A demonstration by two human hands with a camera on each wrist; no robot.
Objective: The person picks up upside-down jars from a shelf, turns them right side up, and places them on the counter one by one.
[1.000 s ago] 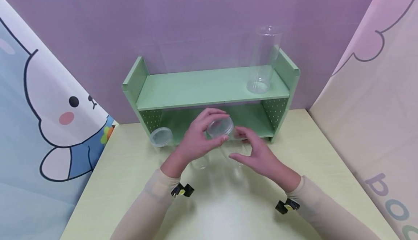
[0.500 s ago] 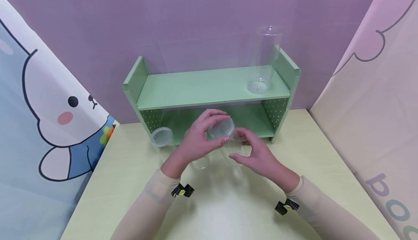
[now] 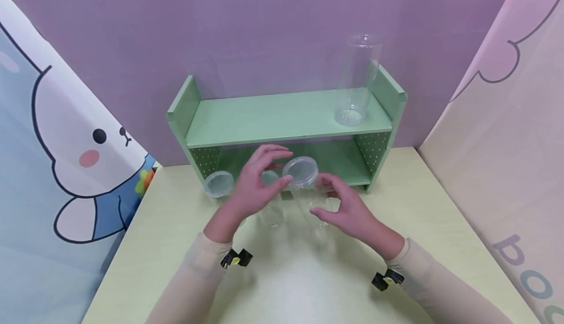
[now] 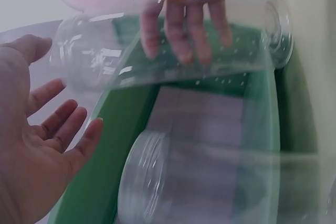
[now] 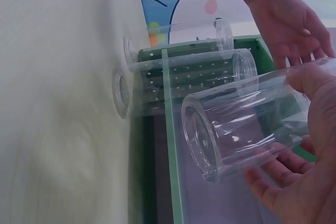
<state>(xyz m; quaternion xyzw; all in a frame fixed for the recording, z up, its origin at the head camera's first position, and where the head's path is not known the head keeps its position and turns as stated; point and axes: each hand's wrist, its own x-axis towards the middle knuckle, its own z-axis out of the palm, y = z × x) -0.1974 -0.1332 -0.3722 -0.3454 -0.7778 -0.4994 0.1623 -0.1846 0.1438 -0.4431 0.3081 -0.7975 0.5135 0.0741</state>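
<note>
We see one clear jar (image 3: pixel 308 196) off the desk (image 3: pixel 291 285), as far as we can judge, just in front of the green shelf unit (image 3: pixel 264 118); its top leans towards eleven o'clock, its base towards five. The right hand (image 3: pixel 348 211) comes in from four o'clock and grips the jar round its middle, thumb on the six o'clock side, fingers curled round the far side; the left hand (image 3: pixel 255 187) hovers at nine o'clock, fingers loosely spread and holding nothing, the thumb just beside what looks like a lid (image 3: pixel 301 170).

At nine o'clock from the held jar we find the middle jar (image 3: pixel 270 211) standing on the desk, with the left jar (image 3: pixel 219 185) farther out the same way; at one o'clock the tall jar (image 3: pixel 356 79) stands on the upper shelf.

We take the held jar for thin plastic, though we cannot rule out glass; we expect it to be light and fairly stiff, yet able to flex or dent under a hard squeeze; the smooth, glossy wall probably slides easily against dry skin. The middle of the body seems the best hold, thumb against fingers with modest pressure; the rim at the top should offer a second, firmer grip for steadying the tilt.
</note>
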